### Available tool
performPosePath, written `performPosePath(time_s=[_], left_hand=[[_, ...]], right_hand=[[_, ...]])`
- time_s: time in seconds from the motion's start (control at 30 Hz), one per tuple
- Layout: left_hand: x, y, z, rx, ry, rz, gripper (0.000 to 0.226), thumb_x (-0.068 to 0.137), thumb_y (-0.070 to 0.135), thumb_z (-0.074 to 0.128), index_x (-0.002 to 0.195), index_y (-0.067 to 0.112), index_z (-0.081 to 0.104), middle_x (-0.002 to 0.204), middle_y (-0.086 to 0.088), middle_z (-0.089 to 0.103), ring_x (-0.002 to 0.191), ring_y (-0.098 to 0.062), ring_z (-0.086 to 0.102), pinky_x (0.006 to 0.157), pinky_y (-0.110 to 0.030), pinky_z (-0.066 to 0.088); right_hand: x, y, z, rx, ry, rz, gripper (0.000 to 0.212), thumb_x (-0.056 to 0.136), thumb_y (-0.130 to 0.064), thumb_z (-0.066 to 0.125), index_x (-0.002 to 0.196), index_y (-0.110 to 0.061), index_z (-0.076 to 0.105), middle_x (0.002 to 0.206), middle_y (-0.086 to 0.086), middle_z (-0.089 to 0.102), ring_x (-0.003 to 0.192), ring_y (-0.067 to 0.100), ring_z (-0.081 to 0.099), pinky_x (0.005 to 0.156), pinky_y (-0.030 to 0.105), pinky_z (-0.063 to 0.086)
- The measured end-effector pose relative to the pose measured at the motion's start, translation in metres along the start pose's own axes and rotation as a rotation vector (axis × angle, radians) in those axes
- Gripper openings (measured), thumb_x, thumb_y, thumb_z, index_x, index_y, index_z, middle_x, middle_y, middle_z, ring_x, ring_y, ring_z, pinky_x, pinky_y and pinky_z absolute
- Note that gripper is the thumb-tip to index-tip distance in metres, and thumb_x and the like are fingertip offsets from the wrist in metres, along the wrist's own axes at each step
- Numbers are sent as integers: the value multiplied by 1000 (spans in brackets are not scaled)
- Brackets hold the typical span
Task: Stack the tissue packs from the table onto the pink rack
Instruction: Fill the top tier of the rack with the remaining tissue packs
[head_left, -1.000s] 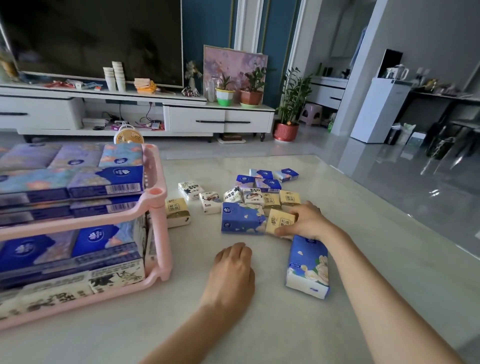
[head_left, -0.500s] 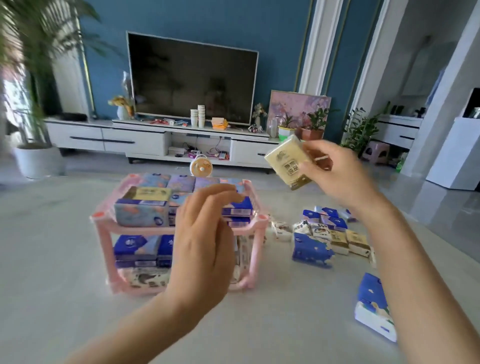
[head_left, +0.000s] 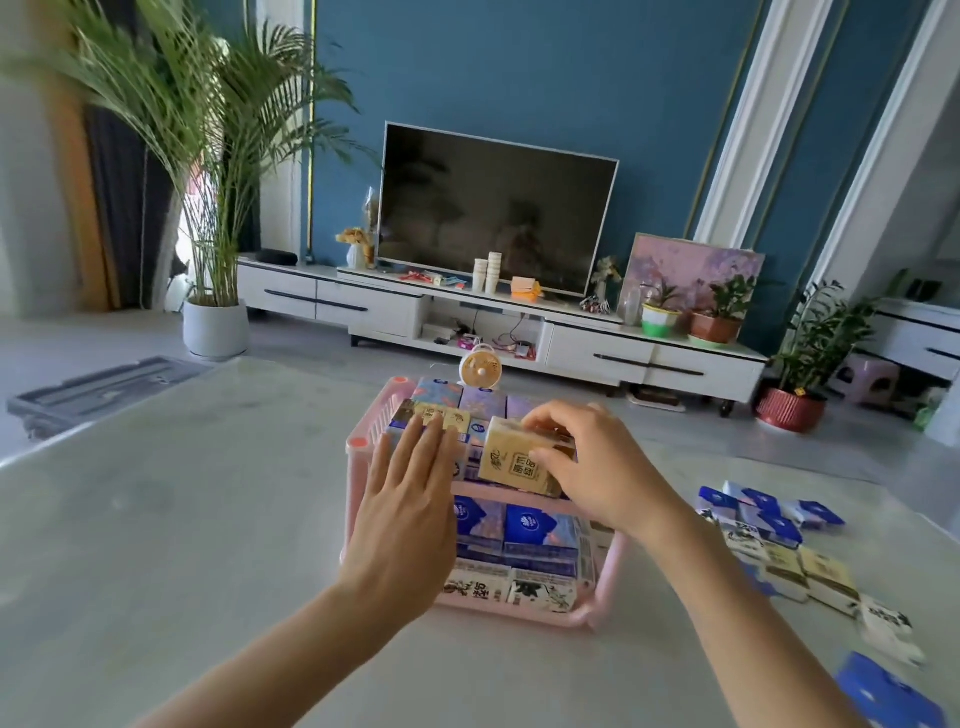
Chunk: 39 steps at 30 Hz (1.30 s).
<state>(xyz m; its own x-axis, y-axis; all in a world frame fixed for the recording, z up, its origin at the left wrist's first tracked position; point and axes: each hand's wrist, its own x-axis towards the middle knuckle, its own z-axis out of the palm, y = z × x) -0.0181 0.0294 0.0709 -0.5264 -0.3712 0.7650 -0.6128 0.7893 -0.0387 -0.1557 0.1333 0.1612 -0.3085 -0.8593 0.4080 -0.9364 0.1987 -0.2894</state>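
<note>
Desk (head_left: 171, 525), right of rack (head_left: 358, 446): loose packs (head_left: 779, 545), roughly a dozen, too blurred for an exact count; left to move.
Left hand (head_left: 410, 499): flat, fingers straight, holding nothing, over the rack's front left.
Right hand (head_left: 597, 467): grips one yellow pack (head_left: 511, 465) over the rack's top tier, not yet set down.
Rack: two tiers, both largely filled; one stacked yellow pack (head_left: 441, 415) at rear left.
Judged past halfway.

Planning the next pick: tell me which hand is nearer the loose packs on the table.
Right. The right hand, gripping a yellow pack over the rack, is left of the loose packs; the left hand is farther left.
</note>
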Motion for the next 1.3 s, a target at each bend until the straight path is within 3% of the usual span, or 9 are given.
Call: performPosePath(time_s=[0.1,0.2,0.27,0.47,0.63,0.93,1.07,1.2,1.3], left_hand=[[-1,-1,0,11,3,19,59,72,23,57,126,1,47,127,-15,57,122,-30,50,96,-52,32],[-1,0,-1,5,-19,20,70,63,20,77,124,-1,52,126,-16,58,119,-33,52,95,-53,33],[0,0,-2,15,-36,9,72,59,22,81,123,-1,55,125,-16,59,118,-33,53,94,-53,34],[1,2,-1,-2,-83,-19,57,80,30,32,124,1,54,127,-14,58,120,-30,53,96,-49,32],[1,2,0,-27,-59,-36,57,81,30,31,123,0,56,126,-15,58,119,-33,53,96,-48,34],[1,1,6,-36,-37,-27,61,71,19,70,126,-1,52,128,-17,56,120,-36,51,96,-51,38],[1,1,5,-58,-42,-23,59,72,22,57,126,-2,51,128,-19,56,120,-37,50,96,-52,33],[0,0,5,-63,-39,-24,59,72,23,56,126,-1,52,128,-18,56,120,-37,51,96,-52,33],[1,0,5,-71,-29,-17,59,73,23,56,126,-1,51,127,-18,57,120,-37,51,96,-51,34]], right_hand=[[3,1,4,31,5,-13,22,86,-25,62,109,-26,60,84,-33,38,97,3,41,102,41,36],[6,-1,7,54,-12,-37,22,88,-21,60,109,-24,60,98,-15,54,95,1,37,85,6,32],[7,-2,9,49,-30,-44,21,88,-20,60,109,-23,60,104,-9,56,93,0,37,72,-5,26],[8,2,9,114,5,-35,21,86,-19,63,107,-20,63,87,-19,50,93,3,44,76,6,30],[7,6,15,77,10,-85,21,85,-19,64,107,-20,63,106,-2,61,93,3,45,74,-13,16],[9,12,15,164,44,-64,22,83,-18,66,106,-20,65,95,-8,56,86,-2,50,74,0,38],[11,17,8,230,102,-52,18,82,-19,68,99,-20,66,93,-12,64,93,7,61,87,29,51],[9,20,14,200,120,-68,16,80,-29,69,95,-30,64,88,-23,64,92,8,63,93,45,46],[8,23,19,179,121,-78,16,81,-31,66,97,-30,63,89,-25,62,90,-2,59,97,37,43]])
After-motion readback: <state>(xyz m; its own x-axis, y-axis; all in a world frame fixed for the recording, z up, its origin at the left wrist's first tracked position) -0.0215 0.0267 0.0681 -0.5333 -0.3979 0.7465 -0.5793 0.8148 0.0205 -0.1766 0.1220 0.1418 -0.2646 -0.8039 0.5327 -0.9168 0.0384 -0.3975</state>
